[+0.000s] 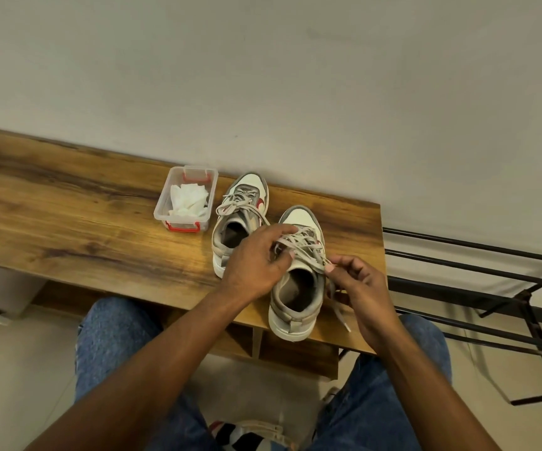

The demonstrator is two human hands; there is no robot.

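Head view: on the left of the long wood-grain surface (67, 203) there is open room for moving things. A clear plastic box with red latches (165, 190) stands just left of the shoes and holds crumpled white tissue (188, 198), probably kept within reach for wiping. Just beside the box is the farther grey-and-white sneaker with a red patch (237, 222), toe to the wall, its laces loose. The left hand (256, 262) reaches across that shoe's heel, and its curled fingers grip the grey laces (302, 247) at the tongue of the nearer grey-and-white sneaker (290, 323), seemingly to steady the crossings. That shoe sits with its heel at the near edge of the surface, so a hard tug could slide it off. The right hand (360, 284) pinches one lace strand between thumb and fingertips, and the loose end hangs beside the shoe. To the right the surface ends, and a black metal rack (491, 281) stands close by, leaving little room there.
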